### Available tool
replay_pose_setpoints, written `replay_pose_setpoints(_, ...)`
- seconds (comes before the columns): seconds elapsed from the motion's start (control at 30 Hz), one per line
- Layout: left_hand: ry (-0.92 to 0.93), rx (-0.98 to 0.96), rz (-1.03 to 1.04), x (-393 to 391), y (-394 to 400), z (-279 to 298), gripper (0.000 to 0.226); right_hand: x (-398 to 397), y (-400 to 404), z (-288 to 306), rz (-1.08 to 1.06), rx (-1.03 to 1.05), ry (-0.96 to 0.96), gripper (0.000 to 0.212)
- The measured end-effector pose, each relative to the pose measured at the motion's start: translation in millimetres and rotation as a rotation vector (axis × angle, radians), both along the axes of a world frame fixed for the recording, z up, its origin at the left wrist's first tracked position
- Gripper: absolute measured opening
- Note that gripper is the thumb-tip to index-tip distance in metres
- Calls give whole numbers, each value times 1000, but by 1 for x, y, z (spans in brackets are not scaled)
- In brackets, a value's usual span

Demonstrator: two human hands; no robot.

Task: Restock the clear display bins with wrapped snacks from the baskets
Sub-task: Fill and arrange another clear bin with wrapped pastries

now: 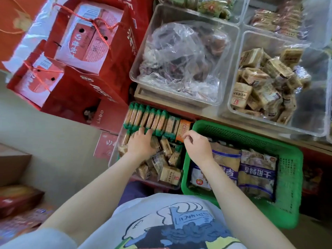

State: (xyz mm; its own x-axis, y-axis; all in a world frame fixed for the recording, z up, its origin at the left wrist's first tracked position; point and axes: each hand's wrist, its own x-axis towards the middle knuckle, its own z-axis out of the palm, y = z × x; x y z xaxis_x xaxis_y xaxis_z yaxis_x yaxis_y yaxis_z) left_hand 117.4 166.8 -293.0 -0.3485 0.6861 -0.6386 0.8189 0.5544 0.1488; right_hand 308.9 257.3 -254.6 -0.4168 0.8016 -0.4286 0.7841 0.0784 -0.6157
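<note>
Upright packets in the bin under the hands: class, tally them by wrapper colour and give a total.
Green-wrapped cracker packets: 8
Orange-wrapped cracker packet: 1
Total: 9

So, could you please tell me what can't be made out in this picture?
Head view only:
- Snacks under the crumpled plastic bag: film and glare hide what they are.
- Top bins: cut off by the upper edge, contents blurred.
- Right hand: its fingertips' hold on the orange pack is unclear.
- Green basket: the arm covers part of the bags.
</note>
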Motion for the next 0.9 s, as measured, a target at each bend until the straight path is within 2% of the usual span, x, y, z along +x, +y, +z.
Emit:
replay_pose_setpoints(0.1, 87, 24, -111, 1, -6, -14, 94, -1, -10, -5, 8, -56, -15, 20)
replay_pose_setpoints(0.2, 70, 45, -140, 2, -11, -21, 101, -5, -14, -9, 17, -99, -46, 20)
replay_pose_setpoints(0.47, -37, 221, 24, 0, -19, -8, 78, -17, -12, -7, 9, -146, -18, 21)
replay_pose_setpoints(0.53, -16, 246, 38, -4, -19, -4, 71, -20, -8, -5, -2, -144, -9, 22)
replay_pose_setpoints(0.77, 53, -3, -63, 0, -11, 2, 79, -27, 2, -4, -35, -134, 35, 21)
replay_pose_setpoints(0.9, 0, 34, -96, 6, -12, 7, 63, -21, 1, -5, -38, -153, 31, 21)
